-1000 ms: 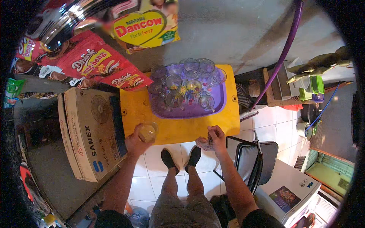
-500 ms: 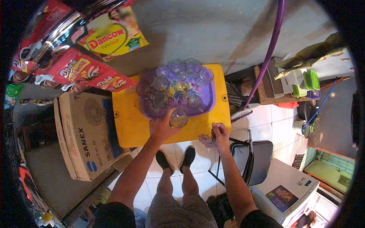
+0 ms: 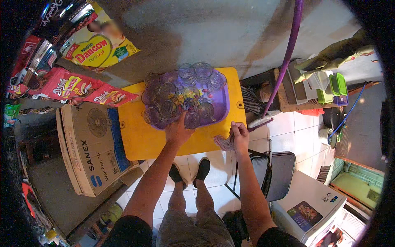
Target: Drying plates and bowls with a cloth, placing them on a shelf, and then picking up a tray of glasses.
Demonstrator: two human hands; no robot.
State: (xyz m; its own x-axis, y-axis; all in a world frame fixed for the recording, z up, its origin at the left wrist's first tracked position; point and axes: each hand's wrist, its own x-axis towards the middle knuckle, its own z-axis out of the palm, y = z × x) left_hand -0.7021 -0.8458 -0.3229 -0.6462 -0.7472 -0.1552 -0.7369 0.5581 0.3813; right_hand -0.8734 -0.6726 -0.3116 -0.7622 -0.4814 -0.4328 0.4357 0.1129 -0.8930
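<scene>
My left hand [image 3: 177, 131] is closed on a clear glass cup [image 3: 192, 120] at the near edge of a purple tray [image 3: 224, 108]. Its fingertips are partly hidden among the glassware. Several more glass cups [image 3: 205, 110] stand close together on the tray, whose floor has a flower pattern. To the right of the tray, over the table's near right part, my right hand [image 3: 239, 135] pinches a crumpled greyish cloth [image 3: 224, 143] that hangs to the left of the fingers.
The tray rests on a yellow table [image 3: 144, 144] against a grey wall. Left of it stands a cardboard box [image 3: 96, 152]; red and yellow packets [image 3: 92, 47] hang above. A black folding chair [image 3: 279, 175] is at the right, below a purple hose [image 3: 288, 53].
My left hand has carried the glass cup forward from over the table's near part to the tray's near edge. My right hand still holds the cloth in about the same place.
</scene>
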